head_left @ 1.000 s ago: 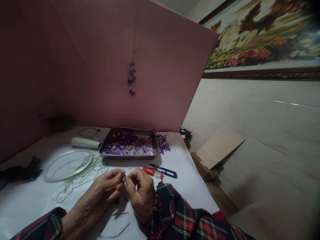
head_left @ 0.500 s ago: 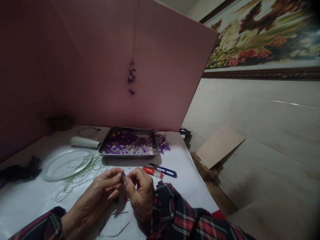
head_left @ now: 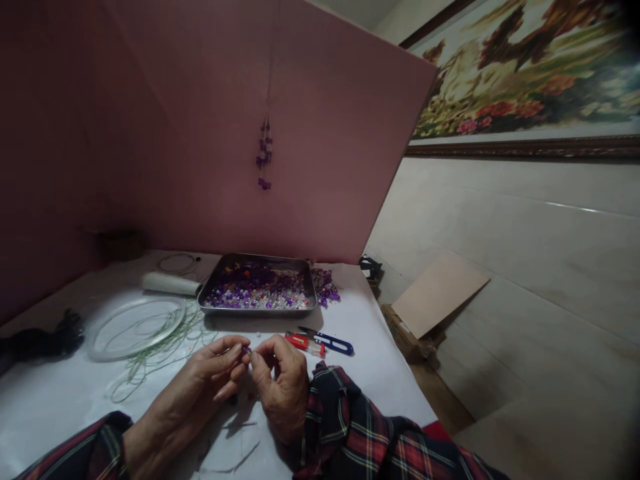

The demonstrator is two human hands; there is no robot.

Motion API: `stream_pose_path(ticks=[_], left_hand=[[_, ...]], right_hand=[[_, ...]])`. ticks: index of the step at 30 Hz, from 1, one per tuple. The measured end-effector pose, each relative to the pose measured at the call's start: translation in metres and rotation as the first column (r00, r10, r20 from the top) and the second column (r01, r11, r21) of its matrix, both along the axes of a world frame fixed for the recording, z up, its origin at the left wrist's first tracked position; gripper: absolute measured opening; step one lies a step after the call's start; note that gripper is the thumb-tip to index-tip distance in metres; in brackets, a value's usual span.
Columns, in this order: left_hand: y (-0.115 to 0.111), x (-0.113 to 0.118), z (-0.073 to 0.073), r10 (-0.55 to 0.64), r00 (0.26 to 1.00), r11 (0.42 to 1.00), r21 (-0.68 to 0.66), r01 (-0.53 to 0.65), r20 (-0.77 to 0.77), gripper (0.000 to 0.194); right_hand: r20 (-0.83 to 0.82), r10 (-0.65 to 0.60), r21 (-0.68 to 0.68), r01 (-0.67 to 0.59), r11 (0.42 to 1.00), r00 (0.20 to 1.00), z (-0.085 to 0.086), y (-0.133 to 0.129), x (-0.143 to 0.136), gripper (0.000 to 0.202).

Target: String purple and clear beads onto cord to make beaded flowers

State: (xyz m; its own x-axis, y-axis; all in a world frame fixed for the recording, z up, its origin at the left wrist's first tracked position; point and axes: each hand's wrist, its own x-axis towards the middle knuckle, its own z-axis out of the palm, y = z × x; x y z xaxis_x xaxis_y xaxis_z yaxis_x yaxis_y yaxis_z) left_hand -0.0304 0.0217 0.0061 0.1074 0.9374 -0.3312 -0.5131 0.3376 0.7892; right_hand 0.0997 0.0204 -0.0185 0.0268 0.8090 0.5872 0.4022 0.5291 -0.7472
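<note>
My left hand (head_left: 207,377) pinches a small purple bead (head_left: 245,350) between thumb and fingertips. Right beside it, the thumb and forefinger of my right hand (head_left: 283,387) are pressed together at the same bead; any thread there is too fine to make out. Beyond both hands is a metal tray (head_left: 257,312) of purple, clear and a few orange beads. Blue thread snips (head_left: 340,345) and a red lighter (head_left: 297,341) lie just past my right hand. Tangled green cord (head_left: 145,360) spreads on the table left of my hands.
A clear ring-shaped coil (head_left: 100,333), a white roll (head_left: 171,284) and a dark bundle (head_left: 65,333) lie at the left. More purple beads (head_left: 327,287) are heaped right of the tray. A bead strand (head_left: 264,153) hangs against the pink panel (head_left: 200,133) behind.
Both hands stay in nearly the same place. The lower fingers of my left hand have shifted slightly up and toward my right hand.
</note>
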Motion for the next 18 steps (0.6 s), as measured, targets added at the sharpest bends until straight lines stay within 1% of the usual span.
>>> stream_pose_path(ticks=[4,8,10,14,18], left_hand=[[0.0007,-0.0015,-0.003,-0.036,0.999,0.999,0.02,0.037,-0.004,0.016],[0.002,-0.0042,-0.0092,-0.077,0.997,0.996,0.056,0.076,0.023,0.011],[0.002,-0.004,-0.0094,-0.07,0.997,0.997,0.042,0.069,0.014,0.011],[0.0008,-0.0007,-0.0042,-0.017,1.0,1.0,0.023,0.017,-0.013,0.008],[-0.0005,0.0019,-0.0007,0.005,1.0,0.999,0.036,-0.005,-0.011,0.013]], right_hand=[[-0.012,0.019,-0.006,-0.019,1.0,1.0,0.0001,-0.0001,0.0001,0.02],[-0.016,0.016,-0.027,-0.016,0.999,1.0,-0.0012,0.0002,-0.0003,0.021],[-0.019,0.017,-0.03,-0.017,0.999,1.0,-0.0016,0.0006,-0.0005,0.021],[-0.025,0.024,-0.023,-0.025,0.999,0.999,-0.0015,0.0009,-0.0005,0.02],[-0.02,0.033,-0.026,-0.033,0.999,0.999,-0.0019,0.0004,-0.0003,0.02]])
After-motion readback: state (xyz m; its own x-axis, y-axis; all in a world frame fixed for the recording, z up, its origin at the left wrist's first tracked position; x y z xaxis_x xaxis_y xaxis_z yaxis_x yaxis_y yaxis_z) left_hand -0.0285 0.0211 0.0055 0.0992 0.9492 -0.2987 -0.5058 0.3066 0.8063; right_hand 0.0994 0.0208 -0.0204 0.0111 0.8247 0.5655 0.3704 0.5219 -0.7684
